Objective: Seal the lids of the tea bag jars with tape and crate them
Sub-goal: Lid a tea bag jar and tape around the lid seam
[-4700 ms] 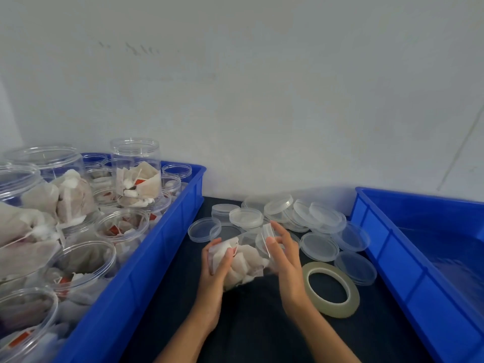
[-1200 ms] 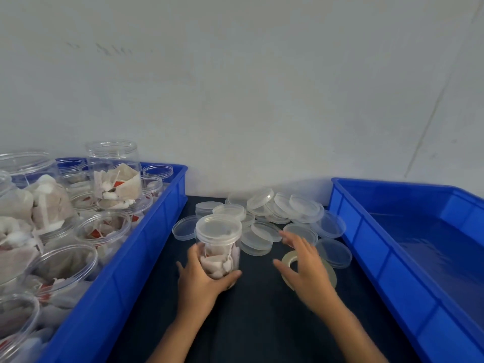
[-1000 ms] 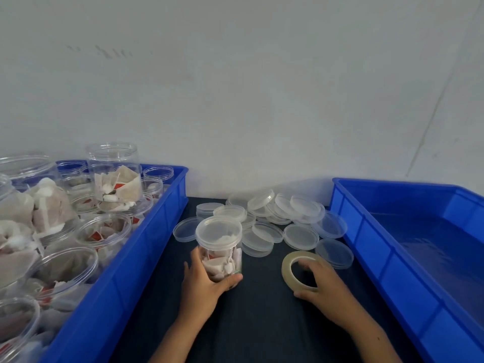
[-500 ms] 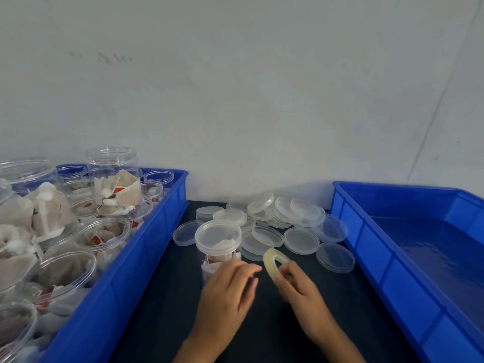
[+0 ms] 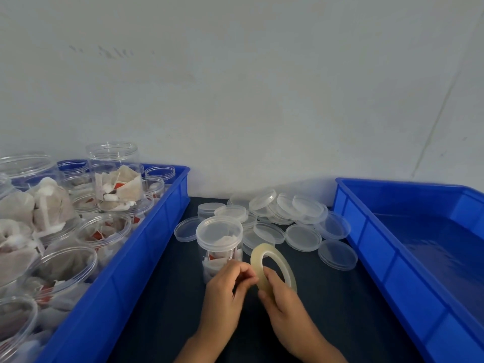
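We hold the tape roll (image 5: 272,268) upright in our right hand (image 5: 284,299) at 6 o'clock on the dark table (image 5: 162,310), our left hand (image 5: 227,292) pinching its edge, the lidded jar (image 5: 219,244) just behind at 11 o'clock.

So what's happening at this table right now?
A person is getting tape ready to seal a jar of tea bags. The right hand holds a roll of clear tape on edge, and the left hand picks at it, fingers pinched. The lidded jar stands just behind. The crate on the left holds open jars; the crate on the right has none.
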A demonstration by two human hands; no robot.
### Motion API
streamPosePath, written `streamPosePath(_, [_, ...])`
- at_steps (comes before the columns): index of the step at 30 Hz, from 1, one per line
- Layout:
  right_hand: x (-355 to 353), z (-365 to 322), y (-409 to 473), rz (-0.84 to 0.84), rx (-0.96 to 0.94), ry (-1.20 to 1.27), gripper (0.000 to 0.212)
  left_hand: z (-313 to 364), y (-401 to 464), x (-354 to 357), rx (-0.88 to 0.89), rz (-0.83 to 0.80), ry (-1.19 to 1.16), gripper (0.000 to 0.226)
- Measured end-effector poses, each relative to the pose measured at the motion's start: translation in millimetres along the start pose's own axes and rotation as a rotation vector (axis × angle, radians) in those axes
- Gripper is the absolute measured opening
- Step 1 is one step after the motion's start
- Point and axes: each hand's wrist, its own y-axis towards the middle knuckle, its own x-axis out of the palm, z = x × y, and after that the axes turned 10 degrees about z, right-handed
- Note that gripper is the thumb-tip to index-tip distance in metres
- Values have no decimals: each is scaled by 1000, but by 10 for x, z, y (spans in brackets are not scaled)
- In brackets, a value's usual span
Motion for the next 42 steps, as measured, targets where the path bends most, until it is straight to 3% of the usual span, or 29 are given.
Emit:
streamPosePath(7, [7, 46, 16, -42, -21, -95, 32, -23, -34, -30, 22, -62, 99, 24])
streamPosePath(14, [-16, 48, 65, 38, 78, -78, 32, 73, -44, -28, 33, -76, 154, 23])
streamPosePath(18, [-34, 14, 87, 151, 93, -60, 27, 134, -5, -87, 16, -31, 103, 16])
streamPosePath(22, [-103, -10, 53, 111, -2, -111, 38, 88, 23, -180, -2, 49, 65, 17])
streamPosePath(23, [-115, -60, 39, 93, -53, -165, 32, 72, 24, -189, -21, 75, 64, 23])
streamPosePath(26, [-105, -141, 37, 133, -158, -392, 52, 78, 18, -174, -19, 130, 27, 47])
streamPosePath(27, [-100, -153, 57, 167, -174, -453, 50, 86, 15, -167, 6, 143, 18, 49])
streamPosePath(30, [-81, -143, 82, 254, -199, -550, 16, 70, 8, -166, 82, 143, 38, 36])
streamPosePath(32, [-54, -74, 55, 348, -230, -508, 13, 72, 30, -199, 120, 185, 56, 20])
streamPosePath(34, [-40, 0, 19, 415, -193, -418, 13, 45, 75, -228, 95, 337, 67, 35])
streamPosePath(36, [-39, 51, 23, 478, -138, -367, 14, -1, 139, -271, -46, 446, 33, 64])
streamPosePath(39, [-47, 71, 63, 537, -71, -280, 17, -53, 183, -273, -336, 292, -182, 101])
streamPosePath(42, [-17, 54, 81, 538, -63, -286, 14, -130, 176, -176, -369, 159, -185, 107])
